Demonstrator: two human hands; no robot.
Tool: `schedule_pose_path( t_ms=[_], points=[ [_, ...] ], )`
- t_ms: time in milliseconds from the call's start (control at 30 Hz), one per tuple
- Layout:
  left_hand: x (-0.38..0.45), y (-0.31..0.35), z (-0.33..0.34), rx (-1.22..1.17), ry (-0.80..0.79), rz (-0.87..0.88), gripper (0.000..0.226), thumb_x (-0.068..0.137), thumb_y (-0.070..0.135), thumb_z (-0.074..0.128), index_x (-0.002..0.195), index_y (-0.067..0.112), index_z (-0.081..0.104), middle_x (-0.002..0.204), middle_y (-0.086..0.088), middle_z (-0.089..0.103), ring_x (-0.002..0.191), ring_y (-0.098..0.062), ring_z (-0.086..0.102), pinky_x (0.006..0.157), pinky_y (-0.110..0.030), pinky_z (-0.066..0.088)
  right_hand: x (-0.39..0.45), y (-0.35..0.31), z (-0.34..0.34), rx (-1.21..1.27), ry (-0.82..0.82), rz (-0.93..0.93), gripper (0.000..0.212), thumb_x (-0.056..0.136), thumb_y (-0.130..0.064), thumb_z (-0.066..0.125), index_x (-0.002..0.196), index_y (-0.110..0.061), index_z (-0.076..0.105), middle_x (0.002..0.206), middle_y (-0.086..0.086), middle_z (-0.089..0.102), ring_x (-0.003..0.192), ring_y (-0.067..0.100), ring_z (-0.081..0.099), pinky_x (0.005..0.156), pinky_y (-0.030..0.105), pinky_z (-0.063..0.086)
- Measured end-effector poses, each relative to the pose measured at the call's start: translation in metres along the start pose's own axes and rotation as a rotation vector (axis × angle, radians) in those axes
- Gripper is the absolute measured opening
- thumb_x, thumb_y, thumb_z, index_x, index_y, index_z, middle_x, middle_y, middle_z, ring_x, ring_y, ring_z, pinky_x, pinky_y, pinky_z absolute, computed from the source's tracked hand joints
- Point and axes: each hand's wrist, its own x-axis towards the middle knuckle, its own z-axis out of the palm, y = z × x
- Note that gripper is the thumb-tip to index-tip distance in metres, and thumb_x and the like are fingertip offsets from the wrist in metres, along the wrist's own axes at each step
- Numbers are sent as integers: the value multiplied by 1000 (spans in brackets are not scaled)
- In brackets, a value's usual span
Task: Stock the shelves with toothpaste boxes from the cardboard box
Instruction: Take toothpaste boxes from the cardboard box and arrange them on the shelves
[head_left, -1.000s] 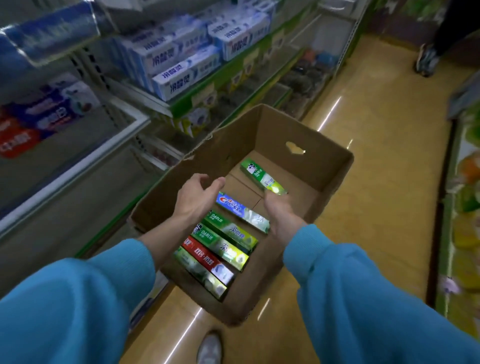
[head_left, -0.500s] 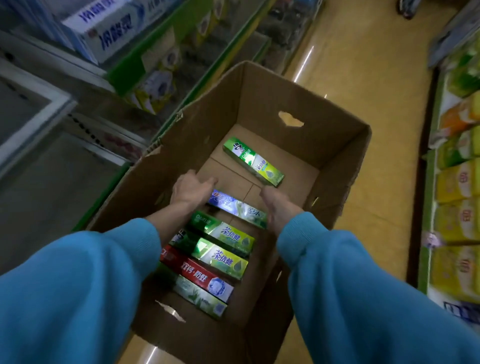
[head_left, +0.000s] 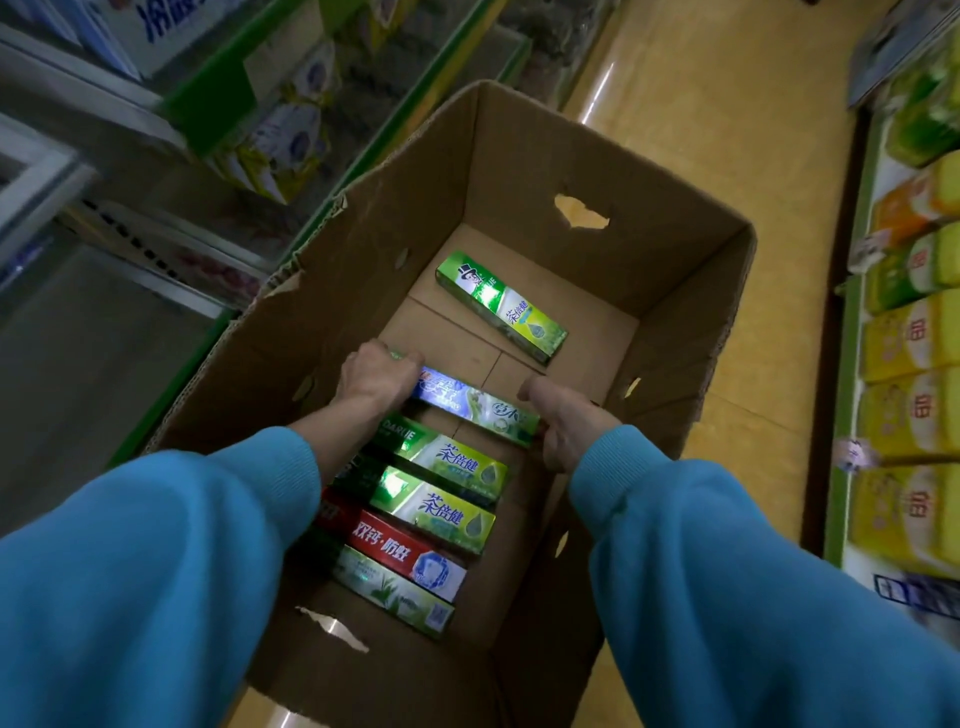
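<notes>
My left fingers (head_left: 402, 358) curl over the left end of the blue box (head_left: 475, 405), and my right hand (head_left: 563, 421) closes on its right end, thumb on top, so both hands grasp that one toothpaste box between them. My left hand (head_left: 376, 379) sits low in the carton (head_left: 519, 156), near its left wall; how the right fingers lie under the box I cannot tell, since the hand hides them. The blue box lies across the middle of the carton floor, tilted a little so its right end points toward me. Just beside it on my side lies a row of four more boxes, packed long side to long side: a green box (head_left: 447, 457) first, touching or nearly touching the blue one, then a second green box (head_left: 441, 512), then a red box (head_left: 400, 556), then a pale green box (head_left: 395, 592) nearest the carton's near wall. My left sleeve (head_left: 156, 571) covers the left ends of this row. Well apart from them, toward the far wall, one more green box (head_left: 501, 306) lies alone at a slant on the bare cardboard floor. The far wall has a torn handle hole (head_left: 579, 210). The carton stands on the yellow floor (head_left: 727, 104) of an aisle. Shelves (head_left: 311, 78) with blurred packets run along the left, and a shelf of yellow packs (head_left: 914, 405) runs along the right.
</notes>
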Motion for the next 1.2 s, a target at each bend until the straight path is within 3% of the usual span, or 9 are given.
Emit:
schedule_pose_path(
  t_ms=[267,467,600,667,833,933,1033,1133,1200],
  points=[
    [-2,-3,-2,-128,8,-32,58,92,47,62,138,12,53,135,-15,59,122,-34,57,93,-35,44,-1,3,6,68,4,29,49,101,-19,44,147,-6,34,153,9,37,138,27,41,106,35,40],
    [-13,2,-4,-216,99,-6,52,90,40,65,135,14,57,133,-14,61,123,-33,56,98,-35,45,0,3,8,85,157,-80,32,90,-18,57,118,-7,47,111,6,56,101,21,57,98,39,53],
    [-28,9,-9,-271,165,47,51,91,34,68,136,15,54,132,-10,63,123,-30,57,102,-36,45,29,1,6,28,275,-233,73,66,-44,55,129,-6,52,124,11,64,110,31,64,92,38,51],
    [-38,11,-13,-310,197,87,53,91,32,69,138,15,52,133,-9,63,124,-29,57,103,-36,45,14,-6,4,-22,329,-311,78,63,-52,55,126,-6,53,124,12,64,112,32,63,97,44,51],
    [-76,18,-29,-413,349,193,55,88,23,73,138,17,50,133,-4,61,125,-22,56,103,-32,42,-71,-30,-4,-80,425,-541,56,85,-39,62,125,-4,43,137,15,50,128,34,48,108,45,40],
    [-109,17,-42,-472,439,275,62,86,21,75,143,16,48,137,-3,58,127,-20,55,111,-39,43,-106,-30,-12,-102,437,-718,36,86,-36,61,108,-16,41,131,13,51,124,32,48,107,45,40],
    [-148,8,-56,-516,564,332,65,87,24,73,146,16,47,138,-2,57,122,-21,59,109,-41,46,-143,-24,-12,-106,393,-843,37,87,-34,61,114,-15,45,130,12,49,126,30,44,109,44,36],
    [-194,-9,-71,-577,706,344,59,90,21,71,145,15,48,135,-3,52,106,-17,63,95,-27,51,-185,-8,-4,-112,301,-941,35,89,-30,61,115,-15,44,131,11,48,127,30,42,106,38,35],
    [-227,-26,-82,-591,806,327,58,91,20,69,144,15,48,133,-4,50,101,-10,59,92,-17,44,-210,9,6,-135,230,-1004,31,89,-27,60,112,-16,41,129,11,47,125,30,42,103,38,34]
  ],
)
